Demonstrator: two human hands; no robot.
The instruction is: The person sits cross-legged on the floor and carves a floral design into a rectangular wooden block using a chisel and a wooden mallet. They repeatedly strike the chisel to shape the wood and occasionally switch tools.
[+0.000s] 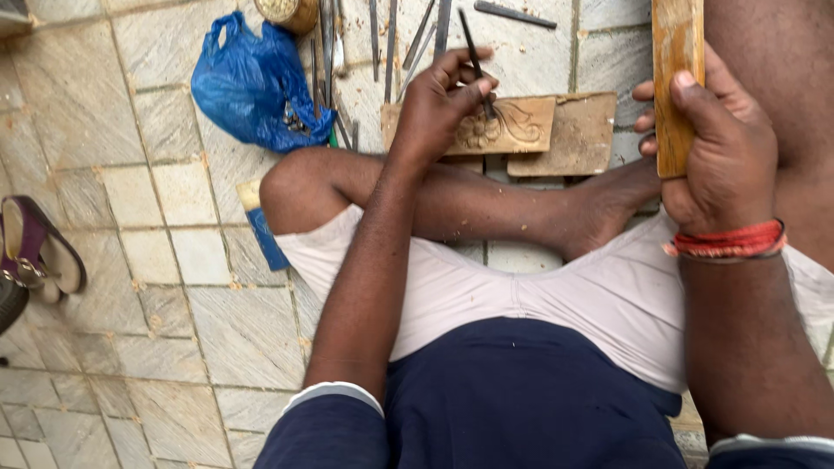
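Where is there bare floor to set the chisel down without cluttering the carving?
Bare tiles lie left of the bent knee, between the blue bag and the sandal, and on down the lower left. It is crowded above the carved block, where loose tools lie, and where the left hand works the chisel. The right hand grips a wooden stick.

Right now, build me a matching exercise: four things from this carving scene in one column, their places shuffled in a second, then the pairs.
Things:
1. chisel
2. wooden mallet
3. blue plastic bag
4. sandal

Places:
A. on the tiles at the far left edge
B. gripped in the right hand
C. on the floor beside the spare tools
D. held in the left hand, tip on the carved wooden panel

Pairs: 1-D, 2-B, 3-C, 4-A
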